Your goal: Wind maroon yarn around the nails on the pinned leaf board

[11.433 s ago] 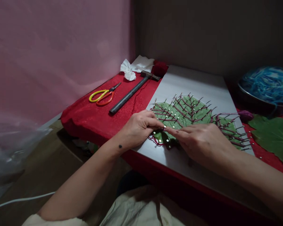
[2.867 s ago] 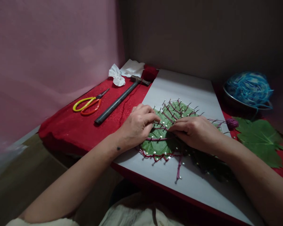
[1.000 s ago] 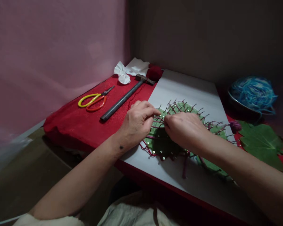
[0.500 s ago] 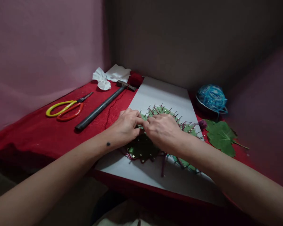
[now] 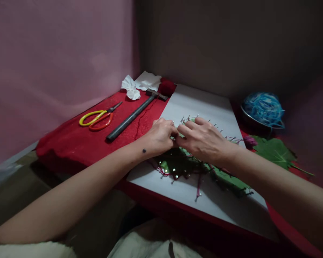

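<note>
My left hand point(image 5: 164, 135) and my right hand point(image 5: 204, 138) meet over a white board point(image 5: 204, 100), fingers closed in a pinch. Whatever lies between the fingertips is hidden. Beneath them a green leaf point(image 5: 174, 163) lies on the board, ringed by upright nails point(image 5: 174, 170). Red and purple yarn point(image 5: 198, 186) winds about several nails, and one strand reaches a nail near the board's front edge. From a red yarn ball point(image 5: 167, 87) a thin strand runs past the hammer toward my left wrist.
Left on the red cloth point(image 5: 67, 143) lie scissors point(image 5: 99, 120) and a hammer point(image 5: 131, 116), with crumpled tissue point(image 5: 130, 87) behind. To the right are a purple yarn ball point(image 5: 249, 141), a loose leaf point(image 5: 276, 152) and blue yarn point(image 5: 263, 107) in a metal bowl point(image 5: 254, 122).
The view has swung left, so everything sits further right in the picture. Both hands stay together over the nails, still closed, with the right-hand fingers slightly shifted.
</note>
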Demonstrator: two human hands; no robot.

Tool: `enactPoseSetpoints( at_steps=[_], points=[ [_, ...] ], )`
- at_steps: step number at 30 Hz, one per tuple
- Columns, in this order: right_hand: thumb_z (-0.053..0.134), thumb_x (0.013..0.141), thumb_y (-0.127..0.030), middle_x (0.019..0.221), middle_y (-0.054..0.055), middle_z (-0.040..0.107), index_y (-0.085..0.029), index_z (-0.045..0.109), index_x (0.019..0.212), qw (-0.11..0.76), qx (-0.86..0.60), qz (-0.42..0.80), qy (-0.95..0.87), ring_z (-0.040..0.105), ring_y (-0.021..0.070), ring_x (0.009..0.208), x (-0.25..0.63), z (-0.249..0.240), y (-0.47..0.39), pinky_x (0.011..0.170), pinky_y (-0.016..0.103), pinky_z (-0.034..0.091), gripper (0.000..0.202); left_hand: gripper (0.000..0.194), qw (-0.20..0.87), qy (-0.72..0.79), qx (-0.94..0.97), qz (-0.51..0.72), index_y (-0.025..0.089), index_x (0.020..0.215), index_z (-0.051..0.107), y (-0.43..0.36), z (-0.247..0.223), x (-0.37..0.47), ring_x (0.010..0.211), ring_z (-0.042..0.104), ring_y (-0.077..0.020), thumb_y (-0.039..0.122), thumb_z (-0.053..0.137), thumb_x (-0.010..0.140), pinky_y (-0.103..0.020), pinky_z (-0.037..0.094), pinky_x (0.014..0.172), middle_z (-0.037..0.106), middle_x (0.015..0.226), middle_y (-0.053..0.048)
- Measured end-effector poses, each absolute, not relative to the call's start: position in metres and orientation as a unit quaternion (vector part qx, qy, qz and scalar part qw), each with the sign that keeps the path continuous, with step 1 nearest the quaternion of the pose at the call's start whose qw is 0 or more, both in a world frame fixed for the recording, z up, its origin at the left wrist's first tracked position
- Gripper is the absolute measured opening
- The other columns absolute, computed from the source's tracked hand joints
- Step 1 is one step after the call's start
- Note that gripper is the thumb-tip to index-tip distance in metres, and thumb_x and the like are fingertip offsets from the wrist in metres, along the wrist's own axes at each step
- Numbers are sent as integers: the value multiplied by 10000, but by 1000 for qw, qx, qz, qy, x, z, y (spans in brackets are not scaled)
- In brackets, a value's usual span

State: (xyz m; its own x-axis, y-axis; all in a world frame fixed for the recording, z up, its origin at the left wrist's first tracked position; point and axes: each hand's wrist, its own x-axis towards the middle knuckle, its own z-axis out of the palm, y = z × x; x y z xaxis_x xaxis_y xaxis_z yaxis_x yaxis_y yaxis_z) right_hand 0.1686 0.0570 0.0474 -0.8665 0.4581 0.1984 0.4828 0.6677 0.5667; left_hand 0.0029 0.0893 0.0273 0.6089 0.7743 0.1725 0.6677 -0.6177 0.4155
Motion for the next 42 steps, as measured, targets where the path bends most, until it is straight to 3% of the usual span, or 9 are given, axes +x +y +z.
enactPoseSetpoints(
  at_steps=[5, 11, 15, 19, 27, 33, 42],
  points=[
    [388, 913, -95, 704, 28, 571, -177, 563, 744, 19, -205, -350, -914, 443, 161, 619, 175, 49, 67, 622, 319, 261, 257, 10, 198, 408, 871, 188, 162, 710, 670, 88, 30, 5, 761, 514, -161, 170, 674, 706, -275, 370, 690, 572, 751, -13],
    [330, 953, -127, 784, 50, 599, -165, 572, 813, -31, -159, -346, -924, 462, 156, 659, 175, 56, 70, 621, 321, 256, 282, 48, 309, 409, 840, 179, 135, 676, 667, 91, 30, 3, 666, 511, -121, 100, 634, 674, -245, 345, 600, 578, 681, 9],
    [248, 963, -114, 752, 62, 596, -154, 593, 891, -78, -186, -334, -921, 464, 161, 647, 178, 63, 73, 626, 327, 270, 355, 97, 372, 377, 827, 190, 136, 628, 638, 95, 31, 2, 559, 418, -84, 56, 584, 640, -241, 287, 529, 470, 577, 45],
    [252, 963, -137, 759, 69, 602, -161, 594, 895, -93, -204, -306, -925, 476, 169, 661, 178, 65, 77, 620, 330, 274, 349, 104, 367, 393, 823, 186, 137, 545, 564, 97, 31, 5, 516, 323, -70, 71, 594, 619, -253, 220, 499, 336, 514, 61],
    [234, 954, -104, 797, 91, 612, -136, 589, 917, -102, -194, -289, -932, 493, 167, 675, 175, 64, 76, 634, 349, 291, 358, 92, 375, 425, 804, 179, 123, 557, 594, 95, 32, 9, 522, 317, -62, 82, 664, 601, -233, 227, 508, 316, 493, 69],
    [239, 966, -136, 852, 96, 618, -142, 588, 937, -94, -177, -288, -936, 508, 177, 734, 176, 64, 78, 670, 346, 313, 351, 98, 416, 404, 795, 178, 126, 559, 617, 98, 32, 8, 527, 362, -72, 120, 706, 598, -220, 253, 485, 363, 516, 56],
    [285, 946, -145, 846, 76, 589, -153, 589, 921, -57, -225, -222, -947, 483, 169, 713, 186, 60, 82, 713, 320, 357, 305, 23, 349, 424, 812, 197, 159, 642, 677, 95, 30, 8, 583, 461, -105, 169, 657, 648, -251, 312, 579, 478, 554, 43]
  ],
)
